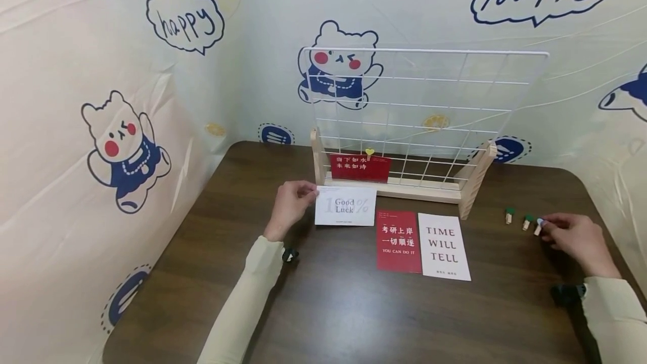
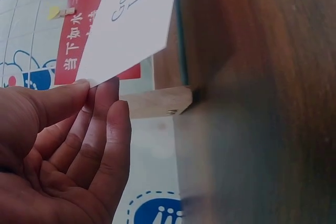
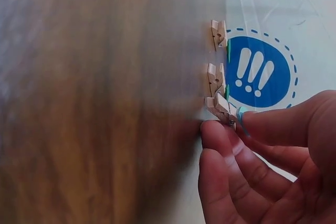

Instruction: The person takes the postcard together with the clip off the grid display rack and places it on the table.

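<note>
Brown tabletop [image 1: 328,313] filled the lower frame. Near centre, the left hand [image 1: 290,209] pinched a white card [image 1: 346,215] before the wire rack [image 1: 419,192]; at middle right, the right hand [image 1: 576,237] pinched a small peg [image 1: 538,228]. The step appeared to be peg pickup; the next seemingly called for uniting peg and card.

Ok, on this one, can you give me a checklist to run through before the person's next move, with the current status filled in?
1. Good Luck card in hand: ok, the left hand pinches its edge.
2. Blue-topped clip in hand: ok, the right hand pinches it.
3. Clip fastened on the Good Luck card: not ok, none is on it.
4. Wire grid standing: ok, in its wooden base.
5. Spare clips: ok, two green-topped clips on the table.
6. Yellow heart clip gripping firmly: cannot tell.
</note>
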A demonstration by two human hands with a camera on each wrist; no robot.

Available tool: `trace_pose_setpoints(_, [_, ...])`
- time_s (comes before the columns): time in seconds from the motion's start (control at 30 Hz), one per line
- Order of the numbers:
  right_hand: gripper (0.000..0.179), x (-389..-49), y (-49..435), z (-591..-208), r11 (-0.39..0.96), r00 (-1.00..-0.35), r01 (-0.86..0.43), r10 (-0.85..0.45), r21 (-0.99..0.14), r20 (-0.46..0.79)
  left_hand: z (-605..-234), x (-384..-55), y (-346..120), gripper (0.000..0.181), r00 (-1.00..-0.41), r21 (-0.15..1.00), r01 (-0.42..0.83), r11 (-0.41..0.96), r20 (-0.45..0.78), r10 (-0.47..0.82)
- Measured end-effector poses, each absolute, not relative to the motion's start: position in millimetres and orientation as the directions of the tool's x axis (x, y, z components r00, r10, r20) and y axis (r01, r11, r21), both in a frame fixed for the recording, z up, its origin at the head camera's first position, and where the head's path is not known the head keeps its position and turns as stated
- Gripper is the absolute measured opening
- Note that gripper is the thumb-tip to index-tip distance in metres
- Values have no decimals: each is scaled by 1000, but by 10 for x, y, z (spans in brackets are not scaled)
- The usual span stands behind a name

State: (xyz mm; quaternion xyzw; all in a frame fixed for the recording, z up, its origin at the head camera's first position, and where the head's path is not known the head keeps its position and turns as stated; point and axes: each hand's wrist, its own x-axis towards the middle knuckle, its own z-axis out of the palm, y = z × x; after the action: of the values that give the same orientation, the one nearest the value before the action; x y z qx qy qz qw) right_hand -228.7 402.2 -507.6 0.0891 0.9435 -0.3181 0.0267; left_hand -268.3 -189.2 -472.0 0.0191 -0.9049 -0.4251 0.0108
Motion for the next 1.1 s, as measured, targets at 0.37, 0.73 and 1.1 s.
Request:
trace_pose_setpoints(0.37, [38,-2303,4022,-5061,761,-975,217,143,-612,-169,-4875,-2747,-1877,15,-999,780,-38,625,-17,-40])
trace_pose_setpoints(0.73, [39,-2323,4020,-5059,763,-971,232,143,-604,-191,-4985,-2787,-1921,16,-997,763,-79,641,-64,-46])
trace_pose_setpoints(1.1, [39,-2321,4052,-5059,764,-976,202,104,-613,-192,-4989,-2835,-1871,16,-989,743,-143,654,-136,-61])
